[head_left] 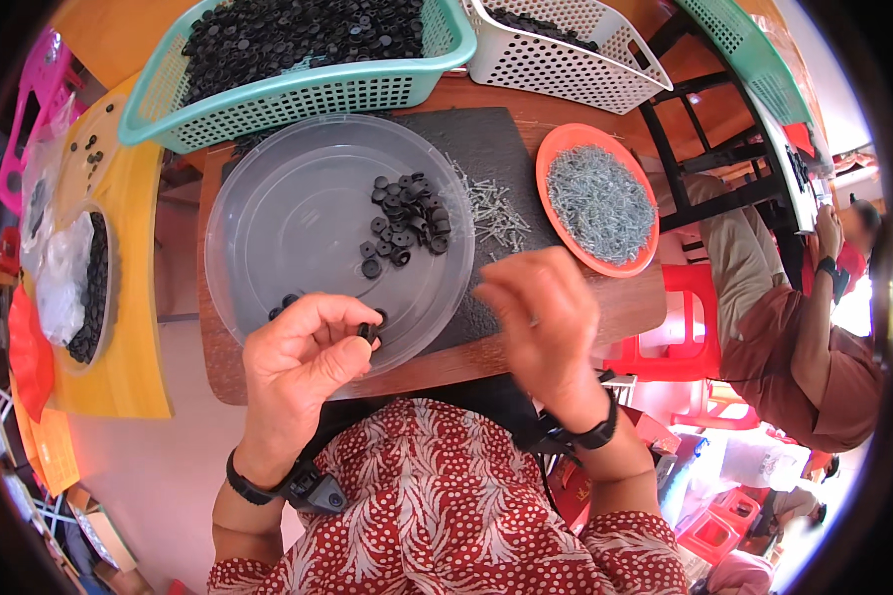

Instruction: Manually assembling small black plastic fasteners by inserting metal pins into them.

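My left hand (303, 352) pinches a small round black plastic cap (370, 332) between thumb and fingertips, over the near rim of a clear round tub (268, 208). Loose black caps (407, 213) are heaped at the tub's right side, and a few more lie partly hidden behind my left fingers. To the right of the tub, my right hand (551, 317) is raised near the table's front, blurred by motion. Its fingers are curled together; what they hold, if anything, I cannot make out. Just beyond it, loose metal screws (496, 213) lie on a dark mat (466, 134).
An orange dish (543, 188) full of screws stands at the right. Behind the tub are a green basket (298, 104) heaped with black caps and a white basket (566, 74). At the left is a yellow table (134, 297). A red stool (665, 342) and another person (804, 347) are at the right.
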Tool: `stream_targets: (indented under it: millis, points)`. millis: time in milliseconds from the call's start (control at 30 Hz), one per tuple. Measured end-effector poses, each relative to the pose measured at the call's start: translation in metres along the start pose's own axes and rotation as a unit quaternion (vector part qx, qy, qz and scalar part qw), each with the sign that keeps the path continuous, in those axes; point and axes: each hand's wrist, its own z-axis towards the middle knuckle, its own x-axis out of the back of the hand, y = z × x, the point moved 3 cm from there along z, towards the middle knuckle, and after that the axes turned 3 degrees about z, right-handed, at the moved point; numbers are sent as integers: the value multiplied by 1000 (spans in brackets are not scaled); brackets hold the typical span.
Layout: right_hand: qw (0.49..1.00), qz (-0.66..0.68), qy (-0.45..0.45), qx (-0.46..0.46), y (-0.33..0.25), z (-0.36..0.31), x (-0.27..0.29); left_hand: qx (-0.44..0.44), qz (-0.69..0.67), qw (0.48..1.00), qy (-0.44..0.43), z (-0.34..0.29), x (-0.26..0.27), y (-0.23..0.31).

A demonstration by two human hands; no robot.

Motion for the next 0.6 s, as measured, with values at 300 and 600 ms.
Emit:
stream_targets:
  millis: [300,600]
  points:
    - [983,-169,-72,2,39,-11,-15,3,-67,998,18,3,0,-3]
    - [989,-79,-118,-38,27,-5,-6,15,-136,991,13,3,1,-3]
